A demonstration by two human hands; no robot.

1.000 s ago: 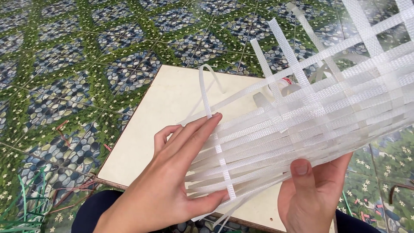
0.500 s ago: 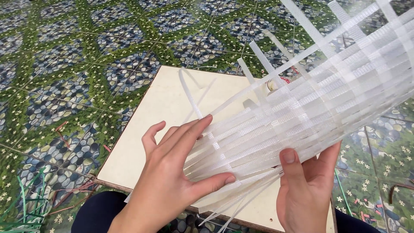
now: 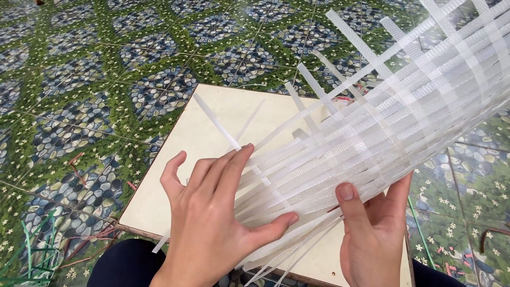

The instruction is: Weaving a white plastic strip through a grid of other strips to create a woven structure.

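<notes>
A woven mat of translucent white plastic strips [image 3: 393,122] slopes from the upper right down to a cream square board [image 3: 212,159] on my lap. My left hand [image 3: 218,223] lies flat on the mat's loose lower ends, fingers spread forward, thumb pressed against the strips. My right hand [image 3: 372,228] grips the mat's lower edge from beneath, thumb on top. One loose strip [image 3: 218,122] lies diagonally across the board beyond my left fingers.
The floor [image 3: 79,106] is tiled in a green and blue pebble-and-flower pattern. Green strips [image 3: 32,255] lie at the lower left. Thin reddish scraps [image 3: 77,159] lie left of the board. Small red bits [image 3: 467,260] dot the floor at the lower right.
The mat has swung upward and to the right. The looped strip near my left fingers has straightened onto the board. My left hand's fingers have spread and slid slightly forward.
</notes>
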